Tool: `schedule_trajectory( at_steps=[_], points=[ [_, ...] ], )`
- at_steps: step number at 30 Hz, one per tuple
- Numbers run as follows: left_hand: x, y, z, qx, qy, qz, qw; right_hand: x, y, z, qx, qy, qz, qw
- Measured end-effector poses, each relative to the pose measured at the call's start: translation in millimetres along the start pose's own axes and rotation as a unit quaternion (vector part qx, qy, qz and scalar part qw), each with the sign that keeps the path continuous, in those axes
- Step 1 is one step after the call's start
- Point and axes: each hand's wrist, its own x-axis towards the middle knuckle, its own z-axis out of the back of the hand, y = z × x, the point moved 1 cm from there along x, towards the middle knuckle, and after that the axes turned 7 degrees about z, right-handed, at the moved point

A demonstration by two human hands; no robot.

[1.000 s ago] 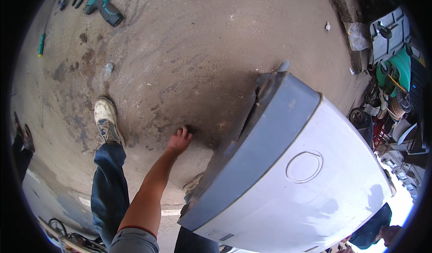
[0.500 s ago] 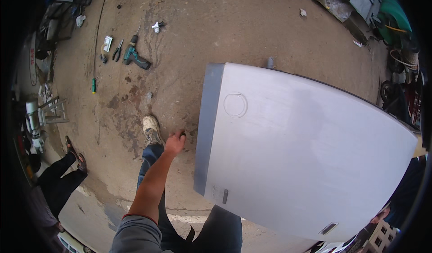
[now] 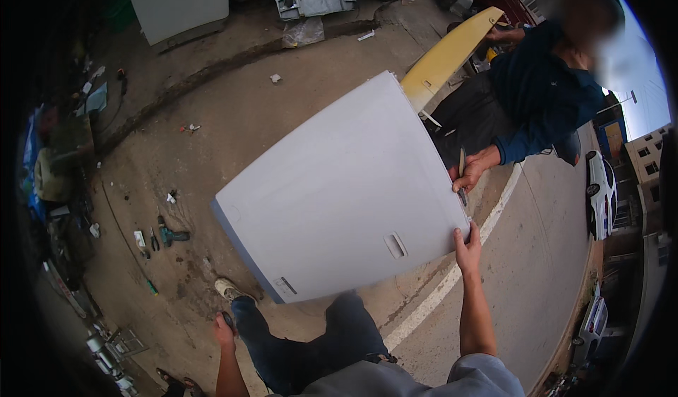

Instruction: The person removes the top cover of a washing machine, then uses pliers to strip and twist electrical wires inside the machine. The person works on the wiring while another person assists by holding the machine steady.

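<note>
A large white panel (image 3: 332,185) with a blue-grey strip along its left edge lies in front of me. It has a recessed slot near its near right side. My right hand (image 3: 467,250) grips its right edge, thumb on the upper face and fingers over the side. Low at the left, beside my leg, my left hand (image 3: 224,332) is closed around a small dark rounded object (image 3: 227,319); its kind does not show. A co-worker's hand (image 3: 477,169) is at the same right edge, just beyond my right hand, with a thin flat piece in it.
A co-worker in dark clothes (image 3: 544,93) crouches at the right, beside a long yellow panel (image 3: 448,58). On the ground at the left lie a cordless drill (image 3: 169,233), pliers (image 3: 154,239) and a long screwdriver (image 3: 151,286). Cars (image 3: 600,196) stand by the road.
My view has swung right, bringing the co-worker and yellow panel into sight. My right hand now shows on the white panel's edge. My left hand still holds the small dark object.
</note>
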Motion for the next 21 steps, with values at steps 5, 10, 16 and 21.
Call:
schedule_trajectory(
  at_steps=[5,10,16,21],
  points=[
    [-105,-3,-51,-0.066,0.013,-0.022,0.998,-21,31,-5,0.026,0.049,0.107,0.993],
    [-197,23,-68,-0.094,0.053,-0.067,0.992,-57,62,7,0.057,0.131,0.178,0.974],
    [-256,49,-54,-0.051,0.092,-0.123,0.987,-97,85,14,0.052,0.175,0.222,0.958],
    [-249,52,-2,-0.008,0.113,-0.158,0.981,-141,123,-1,0.061,0.151,0.236,0.958]
  ],
)
